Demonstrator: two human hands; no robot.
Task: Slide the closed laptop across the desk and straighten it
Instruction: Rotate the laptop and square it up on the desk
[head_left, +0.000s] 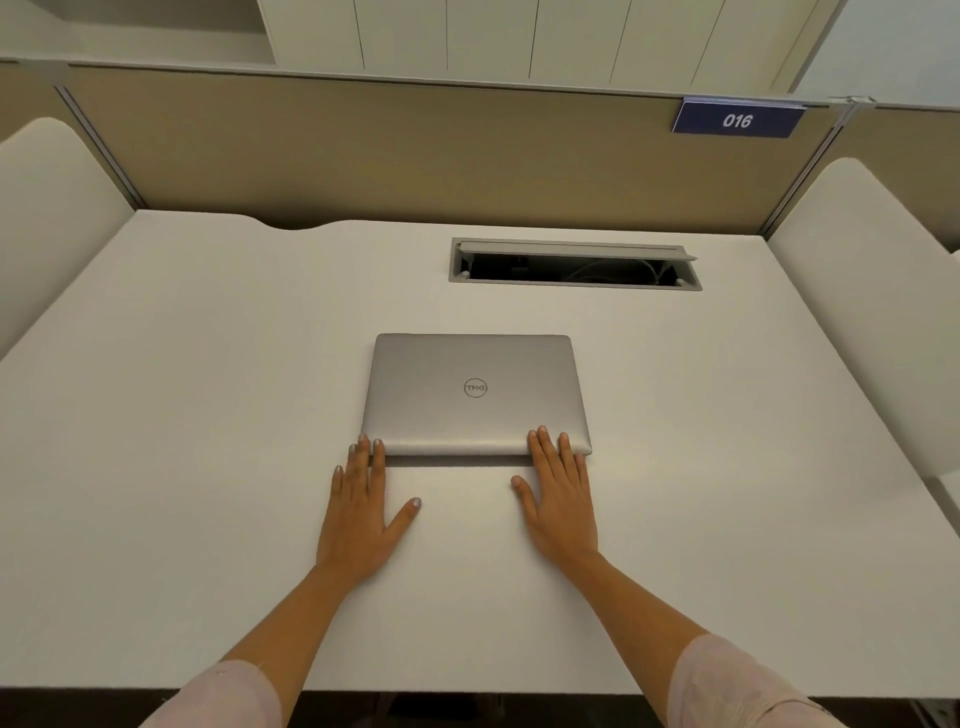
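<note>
**deskwatcher:** What's around the thing on your feed? Anything in the way?

**remote_op:** Not much, from what I see. The tabletop (208, 415) is white and mostly bare. Behind the laptop (475, 395), well apart from it, there's a cable hatch (574, 266) sunk into the surface with its flap propped up and wires dimly visible inside. Past that runs a tan partition (389, 150) with a blue number plate (737, 119) reading 016 at its top right. Pale rounded side panels (52, 208) flank the tabletop left and right. Nothing sits between the laptop and the hatch.

**deskwatcher:** And the laptop itself?

**remote_op:** Closed, silver, lying flat around the middle of the tabletop. Its long axis runs left to right, and the edges look about parallel to the front edge of the tabletop. The round logo on the lid reads upside down from my view.

**deskwatcher:** Hands?

**remote_op:** Both flat and spread, palms down on the tabletop, gripping nothing. The left hand (363, 514) has fingertips touching the laptop's near left corner; the right hand (561, 504) has its fingers lying over the near edge by the right corner.
</note>
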